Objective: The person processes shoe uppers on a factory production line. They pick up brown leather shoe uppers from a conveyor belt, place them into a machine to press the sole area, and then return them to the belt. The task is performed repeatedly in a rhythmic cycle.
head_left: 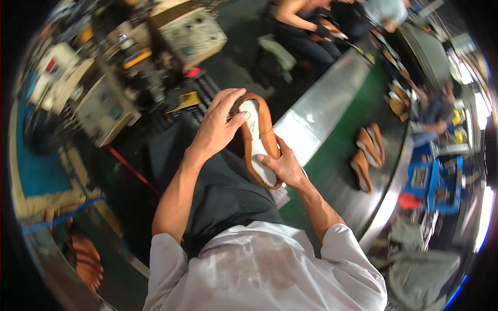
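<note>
Left hand: the left hand [218,127] lies over the toe end of a tan shoe [258,139], fingers [228,101] spread and curved over its rim, thumb pressed against the white insole.
Right hand: the right hand [282,166] clasps the heel end of the same shoe from below, fingers wrapped behind it and mostly out of sight, thumb laid across the white insole.
Shoe: tan leather upper with a white insole facing the camera, held between both hands above the person's dark apron [223,192], just beside the edge of the conveyor belt [337,150].
Belt: a green belt with a shiny metal border curves away to the upper right; a pair of tan shoes [365,155] lies on it, well apart from the hands, and more shoes [397,101] sit farther along.
Others: co-workers [311,26] sit at the far end of the line, their hands blurred; another person [433,111] leans in on the right side.
Surroundings: grey machines [192,33] with knobs stand at upper left; blue crates [436,181] at right.
Hard to make out: the shoe's underside is hidden; orange pieces [85,259] at lower left are too blurred to identify; the rim of the picture is bent and dark.
</note>
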Tool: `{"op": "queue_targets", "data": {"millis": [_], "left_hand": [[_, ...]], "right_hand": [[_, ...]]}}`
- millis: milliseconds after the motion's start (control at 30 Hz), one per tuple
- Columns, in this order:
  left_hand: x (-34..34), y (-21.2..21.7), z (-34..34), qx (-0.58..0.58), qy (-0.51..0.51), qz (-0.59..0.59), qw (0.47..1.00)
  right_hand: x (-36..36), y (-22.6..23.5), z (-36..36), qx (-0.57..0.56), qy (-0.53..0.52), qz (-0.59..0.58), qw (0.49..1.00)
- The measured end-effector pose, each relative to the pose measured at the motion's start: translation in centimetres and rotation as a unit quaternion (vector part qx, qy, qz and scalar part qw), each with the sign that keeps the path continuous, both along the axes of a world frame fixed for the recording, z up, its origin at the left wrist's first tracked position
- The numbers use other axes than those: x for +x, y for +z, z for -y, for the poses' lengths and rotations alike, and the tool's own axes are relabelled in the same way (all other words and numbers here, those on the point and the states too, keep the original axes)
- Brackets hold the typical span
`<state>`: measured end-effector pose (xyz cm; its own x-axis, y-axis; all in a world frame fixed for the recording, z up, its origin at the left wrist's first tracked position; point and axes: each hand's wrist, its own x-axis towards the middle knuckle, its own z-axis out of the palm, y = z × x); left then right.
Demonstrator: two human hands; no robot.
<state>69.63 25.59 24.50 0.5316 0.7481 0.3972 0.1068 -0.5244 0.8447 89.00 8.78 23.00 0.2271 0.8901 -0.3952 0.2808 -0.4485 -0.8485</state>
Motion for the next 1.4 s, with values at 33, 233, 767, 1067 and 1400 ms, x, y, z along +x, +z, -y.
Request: {"op": "queue_targets", "data": {"millis": [33,233,767,1067,1400], "left_hand": [[-2.4,-0.2,-0.7,0.026,0.041,-0.015,0.999],[-15.6,-2.1,3.4,0.061,0.197,-0.047,0.977],[-16.4,-4.4,2.3,0.038,0.255,-0.163,0.952],[-16.4,-5.8,1.4,-0.047,0.210,-0.094,0.972],[-16.1,-12.9,4.0,-0.658,0.275,0.370,0.595]], "right_hand": [[-2.0,0.3,-1.2,0.018,0.046,-0.014,0.999],[-8.5,-2.2,-5.1,-0.006,0.257,-0.028,0.966],[-9.0,-2.4,-3.5,0.163,0.462,0.353,0.797],[-8.8,-3.4,-2.8,0.188,0.414,0.314,0.833],[-9.2,-2.7,-1.4,0.261,0.434,0.290,0.812]]}}
